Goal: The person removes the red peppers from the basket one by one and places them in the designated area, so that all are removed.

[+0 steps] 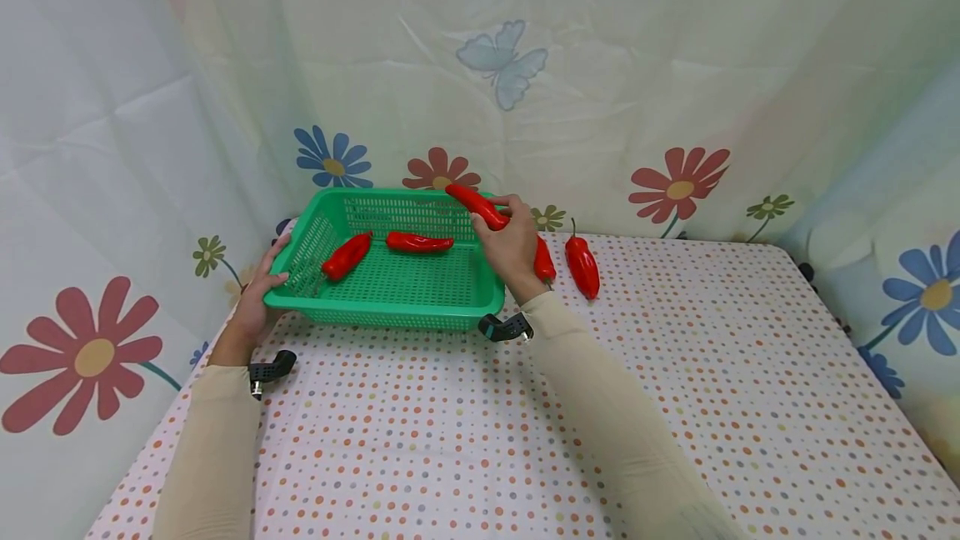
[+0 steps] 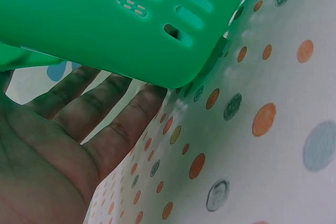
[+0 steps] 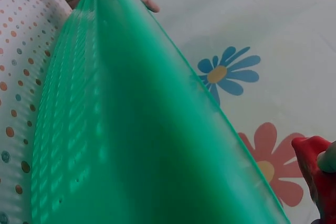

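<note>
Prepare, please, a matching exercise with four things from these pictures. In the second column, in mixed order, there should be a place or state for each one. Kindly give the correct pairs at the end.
Things
1. Left hand
2. Right hand
3. Basket
4. Rightmost pepper

Places and states
A. green, with two red peppers lying inside
B. lying on the dotted cloth, outside any container
C. touching the green plastic at its left end
D. holding a raised red pepper

Pairs: 1-C, 2-D, 3-A, 4-B
</note>
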`<state>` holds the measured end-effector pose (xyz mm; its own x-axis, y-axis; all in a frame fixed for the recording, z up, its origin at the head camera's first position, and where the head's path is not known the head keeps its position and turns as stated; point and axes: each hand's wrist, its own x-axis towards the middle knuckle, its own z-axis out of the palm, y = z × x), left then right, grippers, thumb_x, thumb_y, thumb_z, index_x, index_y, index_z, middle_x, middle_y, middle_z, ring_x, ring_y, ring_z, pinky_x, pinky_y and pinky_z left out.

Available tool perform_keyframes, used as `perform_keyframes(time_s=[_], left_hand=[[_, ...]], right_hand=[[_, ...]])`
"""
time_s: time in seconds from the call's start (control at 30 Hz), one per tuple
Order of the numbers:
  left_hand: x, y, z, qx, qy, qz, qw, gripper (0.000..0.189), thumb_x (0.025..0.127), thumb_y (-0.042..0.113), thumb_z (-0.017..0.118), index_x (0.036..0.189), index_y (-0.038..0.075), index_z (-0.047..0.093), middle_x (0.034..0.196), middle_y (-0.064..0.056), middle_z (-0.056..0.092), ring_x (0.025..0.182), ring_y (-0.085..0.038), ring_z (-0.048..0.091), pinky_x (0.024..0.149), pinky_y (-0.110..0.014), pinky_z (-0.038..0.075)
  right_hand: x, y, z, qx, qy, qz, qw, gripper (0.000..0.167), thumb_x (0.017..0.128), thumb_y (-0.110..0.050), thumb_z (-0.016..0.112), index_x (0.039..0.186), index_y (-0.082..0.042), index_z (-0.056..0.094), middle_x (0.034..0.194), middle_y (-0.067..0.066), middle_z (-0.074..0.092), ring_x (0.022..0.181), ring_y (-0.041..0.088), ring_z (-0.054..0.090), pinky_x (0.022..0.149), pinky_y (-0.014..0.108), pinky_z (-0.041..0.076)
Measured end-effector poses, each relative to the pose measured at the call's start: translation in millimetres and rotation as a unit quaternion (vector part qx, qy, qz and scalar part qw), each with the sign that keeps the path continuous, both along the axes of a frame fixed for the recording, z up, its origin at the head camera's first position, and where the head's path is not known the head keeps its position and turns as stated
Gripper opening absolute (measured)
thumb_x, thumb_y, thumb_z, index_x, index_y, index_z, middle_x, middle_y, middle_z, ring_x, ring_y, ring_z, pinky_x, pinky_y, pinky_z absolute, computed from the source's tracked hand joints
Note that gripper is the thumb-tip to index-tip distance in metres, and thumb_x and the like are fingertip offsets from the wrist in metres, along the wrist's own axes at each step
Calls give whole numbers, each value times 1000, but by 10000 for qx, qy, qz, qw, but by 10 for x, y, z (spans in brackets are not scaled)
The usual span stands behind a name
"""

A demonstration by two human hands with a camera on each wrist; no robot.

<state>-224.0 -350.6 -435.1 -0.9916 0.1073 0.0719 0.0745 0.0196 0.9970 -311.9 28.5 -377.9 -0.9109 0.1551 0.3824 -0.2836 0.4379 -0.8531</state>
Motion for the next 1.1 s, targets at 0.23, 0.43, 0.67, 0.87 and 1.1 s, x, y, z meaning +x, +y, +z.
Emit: perform_keyframes(time_s=[0.23,0.43,0.67,0.87,1.1], left_hand=[[-7,-2,11,-1,-59,24,10000,59,104,24,26,157,41,8,164,-10,-3,135,-29,26,89,-22,46],[-3,-12,10,-7,-135,82,9999,58,104,24,26,157,43,9,163,-8,-2,135,-28,26,90,-23,45],[1,-11,11,-14,-122,79,9999,58,104,24,26,156,43,10,163,-9,-2,133,-27,27,88,-23,46],[-4,-2,6,-21,-80,62,9999,58,104,26,28,156,43,10,162,-10,-1,129,-24,31,88,-22,47],[0,1,9,11,-107,58,9999,59,103,26,28,157,43,10,162,-12,-2,125,-21,35,86,-22,49]], right_hand=[[-31,83,-18,-24,-26,-173,9998,39,88,-26,74,122,-12,62,114,15,63,98,29,60,79,43,55],[-52,159,-46,5,-102,-255,9996,40,87,-28,74,122,-13,62,116,14,63,101,29,59,82,43,56],[-46,244,-99,-28,-248,-291,9993,41,88,-28,73,123,-12,60,118,13,63,103,30,59,84,43,55],[-39,289,-149,-52,-306,-340,9989,43,87,-29,74,123,-12,60,118,13,63,103,29,58,84,43,55],[-58,350,-205,-132,-418,-374,9983,40,88,-29,72,123,-14,60,119,11,63,104,28,57,86,44,53]])
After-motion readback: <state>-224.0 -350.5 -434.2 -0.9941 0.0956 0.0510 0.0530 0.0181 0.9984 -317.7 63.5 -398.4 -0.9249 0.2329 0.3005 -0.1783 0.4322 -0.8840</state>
